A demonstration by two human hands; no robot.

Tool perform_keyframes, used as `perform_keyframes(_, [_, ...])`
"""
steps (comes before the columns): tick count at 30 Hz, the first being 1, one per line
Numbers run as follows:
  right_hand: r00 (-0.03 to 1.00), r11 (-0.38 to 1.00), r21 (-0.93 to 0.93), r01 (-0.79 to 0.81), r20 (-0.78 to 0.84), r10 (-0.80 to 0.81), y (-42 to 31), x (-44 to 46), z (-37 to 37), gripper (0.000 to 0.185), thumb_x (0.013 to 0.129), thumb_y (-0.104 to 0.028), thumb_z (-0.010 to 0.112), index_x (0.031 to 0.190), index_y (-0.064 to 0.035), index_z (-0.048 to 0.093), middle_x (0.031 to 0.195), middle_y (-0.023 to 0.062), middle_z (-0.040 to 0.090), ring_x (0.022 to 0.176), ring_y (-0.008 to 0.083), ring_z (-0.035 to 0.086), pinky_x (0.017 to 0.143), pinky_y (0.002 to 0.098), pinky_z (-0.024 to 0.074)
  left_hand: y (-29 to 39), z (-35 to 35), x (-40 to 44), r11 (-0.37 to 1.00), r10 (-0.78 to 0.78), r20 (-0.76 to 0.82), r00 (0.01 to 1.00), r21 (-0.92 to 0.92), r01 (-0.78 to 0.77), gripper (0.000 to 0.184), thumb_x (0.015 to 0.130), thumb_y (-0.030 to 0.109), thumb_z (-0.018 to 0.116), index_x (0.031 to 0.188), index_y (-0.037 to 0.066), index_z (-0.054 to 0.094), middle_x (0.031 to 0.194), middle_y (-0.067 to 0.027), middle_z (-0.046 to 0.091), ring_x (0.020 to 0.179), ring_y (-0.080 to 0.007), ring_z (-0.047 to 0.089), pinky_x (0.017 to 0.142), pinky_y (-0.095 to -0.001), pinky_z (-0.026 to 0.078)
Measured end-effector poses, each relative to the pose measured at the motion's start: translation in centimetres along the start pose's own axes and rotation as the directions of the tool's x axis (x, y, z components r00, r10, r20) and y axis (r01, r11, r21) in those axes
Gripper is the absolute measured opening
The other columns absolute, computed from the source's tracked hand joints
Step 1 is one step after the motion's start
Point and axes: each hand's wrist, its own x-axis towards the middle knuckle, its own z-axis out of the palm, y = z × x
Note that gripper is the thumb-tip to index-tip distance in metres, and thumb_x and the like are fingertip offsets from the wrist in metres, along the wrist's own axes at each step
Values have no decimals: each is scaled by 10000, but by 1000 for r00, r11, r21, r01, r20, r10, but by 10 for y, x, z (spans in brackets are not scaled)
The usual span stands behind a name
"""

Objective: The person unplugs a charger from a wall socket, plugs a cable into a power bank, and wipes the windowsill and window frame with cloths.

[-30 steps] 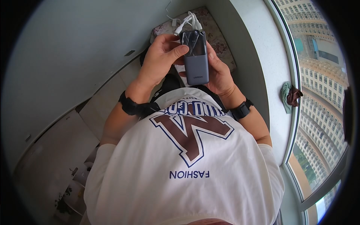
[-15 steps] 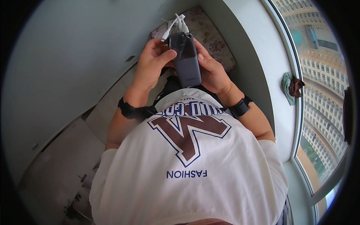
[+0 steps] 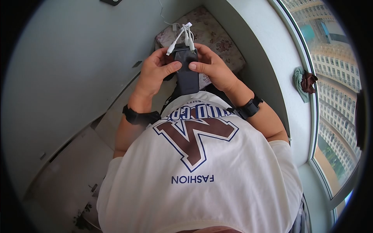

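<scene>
Steadying power bank [image 3: 187,83] two-handed, judged step in hand. Left hand [image 3: 154,74] and right hand [image 3: 219,73]: grip clamped on opposite sides of power bank's upper part, thumbs on near face. Power bank lies between hands, just beyond shirt [image 3: 194,155], lower end clear of thumbs. White cables [image 3: 180,38] at far end, one plug near left fingertips. Judged: any change of hold calls for minding that free plug.
</scene>
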Motion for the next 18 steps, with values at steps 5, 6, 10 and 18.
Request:
perform_keyframes(5, [999, 999, 2, 37, -24, -37, -1, 1, 0, 624, 880, -97, 702, 1419, 30, 414, 1335, 115, 578, 1204, 184, 552, 1056, 312, 410, -4, -2, -4, 999, -13, 36, 999, 36, 11, 566, 808, 41, 793, 1297, -58, 524, 1119, -91, 639, 1025, -152, 619, 911, -279, 517])
perform_keyframes(6, [999, 999, -9, 42, -20, -42, -2, 0, -1, 603, 885, -96, 692, 1413, 33, 430, 1327, 114, 584, 1204, 184, 550, 1058, 309, 408, -4, -1, -5, 999, 3, 50, 999, 34, -5, 569, 805, 28, 792, 1297, -58, 521, 1128, -93, 635, 1033, -154, 620, 915, -281, 522])
perform_keyframes(10, [998, 997, 45, 56, 7, -57, 1, -4, -5, 597, 893, -113, 678, 1418, 37, 437, 1315, 112, 591, 1197, 183, 552, 1057, 307, 408, -2, 1, -9, 998, 28, 64, 998, 52, -32, 570, 800, 16, 794, 1295, -54, 519, 1153, -98, 627, 1046, -156, 618, 927, -285, 523])
perform_keyframes(18, [998, 991, 122, -49, 32, 45, 2, -7, -11, 585, 926, -201, 657, 1430, 14, 453, 1281, 100, 609, 1146, 169, 582, 1001, 323, 451, -1, 3, -12, 1000, 5, 74, 997, 21, -7, 551, 805, 25, 789, 1283, -46, 523, 1130, -95, 628, 1024, -153, 619, 906, -282, 526])
